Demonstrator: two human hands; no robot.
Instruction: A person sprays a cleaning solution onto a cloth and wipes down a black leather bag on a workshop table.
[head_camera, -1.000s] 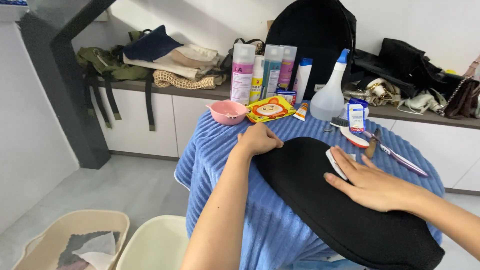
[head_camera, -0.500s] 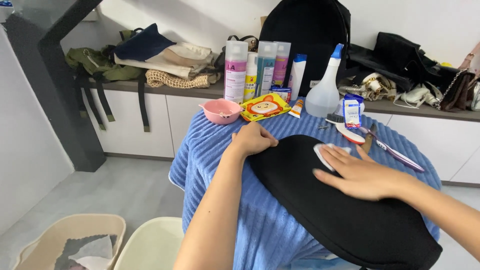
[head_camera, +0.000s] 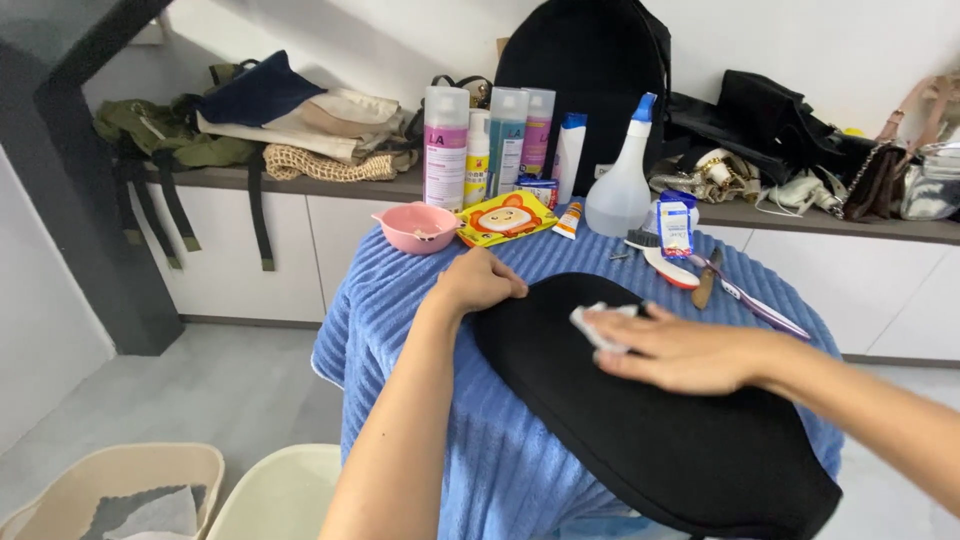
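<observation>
Currently my left hand (head_camera: 478, 283) pins the black pad's (head_camera: 650, 420) near edge, fingers curled; my right hand (head_camera: 680, 350) presses a white wipe (head_camera: 592, 325) flat mid-pad. Pad likely soft, light; best gripped at edges.

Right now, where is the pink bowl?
In the head view the pink bowl sits at the far left edge of the blue towel, beside the yellow cartoon packet and in front of the tall spray cans, beyond the left hand.

A flat black oval pad (head_camera: 650, 430) lies on the blue towel, a small white cloth (head_camera: 592, 325) pressed upon it.
</observation>
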